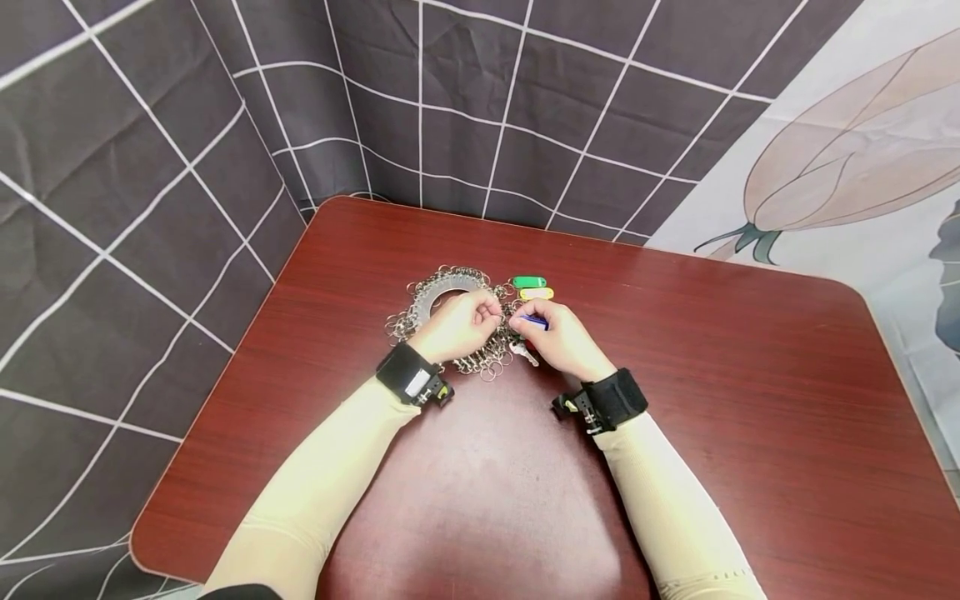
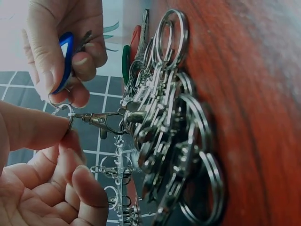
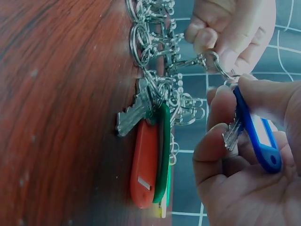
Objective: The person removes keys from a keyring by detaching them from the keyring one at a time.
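L hand (image 1: 459,323) pinches small split ring (image 2: 69,123) w/ swivel clasp (image 2: 101,120), drawn out from key-ring heap (image 1: 442,321) nr far edge of bench (image 1: 750,400). R hand (image 1: 558,337) grips blue key tag (image 3: 257,134) + key. Judged: ring light, stiff, springy, slick metal; best held at rim by fingertips. Tag rigid plastic, hold flat sides. Green tag (image 1: 528,282), yellow tag (image 1: 536,293) lie just beyond.

Red-brown table (image 1: 750,400); green tag (image 1: 528,282) and yellow tag (image 1: 536,293) side by side; grid-patterned dark cloth (image 1: 150,167) behind.
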The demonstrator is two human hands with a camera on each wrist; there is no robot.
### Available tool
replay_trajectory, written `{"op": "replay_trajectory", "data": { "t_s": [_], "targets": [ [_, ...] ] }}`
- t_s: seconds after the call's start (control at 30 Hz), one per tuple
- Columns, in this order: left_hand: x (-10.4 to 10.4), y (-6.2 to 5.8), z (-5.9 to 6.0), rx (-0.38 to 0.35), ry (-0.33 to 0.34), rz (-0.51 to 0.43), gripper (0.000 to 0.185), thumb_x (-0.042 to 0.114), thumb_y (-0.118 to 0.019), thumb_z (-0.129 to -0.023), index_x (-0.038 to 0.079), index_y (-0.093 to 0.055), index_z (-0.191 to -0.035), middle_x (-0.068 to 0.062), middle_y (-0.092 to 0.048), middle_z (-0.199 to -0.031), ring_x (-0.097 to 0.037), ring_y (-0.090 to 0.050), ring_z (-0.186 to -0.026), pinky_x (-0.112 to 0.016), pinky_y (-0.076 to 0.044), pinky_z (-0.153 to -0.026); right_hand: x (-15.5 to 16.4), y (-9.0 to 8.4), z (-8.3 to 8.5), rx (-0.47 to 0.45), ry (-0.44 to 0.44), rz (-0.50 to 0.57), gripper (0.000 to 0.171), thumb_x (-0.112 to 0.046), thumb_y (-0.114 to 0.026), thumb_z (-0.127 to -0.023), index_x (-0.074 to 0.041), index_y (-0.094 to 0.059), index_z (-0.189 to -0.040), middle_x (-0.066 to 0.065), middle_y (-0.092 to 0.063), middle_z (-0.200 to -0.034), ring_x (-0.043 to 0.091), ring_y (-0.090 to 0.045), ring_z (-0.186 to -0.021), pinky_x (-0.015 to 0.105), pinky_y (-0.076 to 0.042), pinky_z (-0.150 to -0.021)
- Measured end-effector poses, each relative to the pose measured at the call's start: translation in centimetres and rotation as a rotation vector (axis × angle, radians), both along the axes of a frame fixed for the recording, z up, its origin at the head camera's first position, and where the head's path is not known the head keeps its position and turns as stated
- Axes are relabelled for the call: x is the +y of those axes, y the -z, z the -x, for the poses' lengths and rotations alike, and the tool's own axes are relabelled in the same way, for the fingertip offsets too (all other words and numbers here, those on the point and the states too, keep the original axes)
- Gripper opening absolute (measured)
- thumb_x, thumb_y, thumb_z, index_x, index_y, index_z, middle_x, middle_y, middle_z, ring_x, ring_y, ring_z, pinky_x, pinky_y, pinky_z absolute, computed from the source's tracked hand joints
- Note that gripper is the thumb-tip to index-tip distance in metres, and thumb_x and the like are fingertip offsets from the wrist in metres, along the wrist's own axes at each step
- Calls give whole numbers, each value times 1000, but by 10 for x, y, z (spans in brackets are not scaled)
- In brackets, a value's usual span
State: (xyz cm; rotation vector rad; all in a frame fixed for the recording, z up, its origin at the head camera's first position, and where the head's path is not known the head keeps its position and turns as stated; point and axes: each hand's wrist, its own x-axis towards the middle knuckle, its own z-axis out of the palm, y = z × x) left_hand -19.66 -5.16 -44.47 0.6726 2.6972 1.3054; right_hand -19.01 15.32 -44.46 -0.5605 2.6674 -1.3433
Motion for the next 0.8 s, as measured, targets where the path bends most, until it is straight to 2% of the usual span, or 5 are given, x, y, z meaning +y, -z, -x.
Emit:
{"op": "replay_trajectory", "data": {
  "t_s": [0.27, 0.53, 0.7, 0.8],
  "targets": [
    [2, 4, 0, -18, 12, 24, 5, 12, -60, -91, 10, -59, -96, 0, -59, -85, -13, -56, -80, -25, -47, -72, -2, 2, 0, 40, -17, 63, 8, -20, -67, -92, -13, -68, -96, -2, -61, -84, 15, -55, -72, 25, -45, -64],
    [2, 2, -3, -33, -11, 40, 4, 12, -60, -92, 11, -59, -96, 0, -60, -85, -14, -57, -80, -26, -48, -73, -3, 4, -1, 19, -4, 57, 8, -21, -68, -91, -13, -68, -92, 2, -57, -63, 15, -52, -56, 27, -41, -54],
    [3, 2, -3, -28, 7, 43, 5, 13, -59, -93, 10, -59, -97, -1, -61, -87, -14, -58, -82, -26, -48, -75, -3, 5, -1, 36, -25, 62, 8, -17, -64, -94, -10, -65, -93, 2, -56, -65, 13, -51, -57, 26, -40, -54],
    [4, 2, -2, -12, 16, 31, 5, 14, -59, -94, 10, -59, -98, -1, -62, -90, -14, -59, -85, -27, -49, -78, -3, 5, -1, 48, -37, 73, 6, -13, -61, -95, -8, -63, -93, 7, -57, -68, 16, -53, -57, 26, -41, -55]
  ]
}}
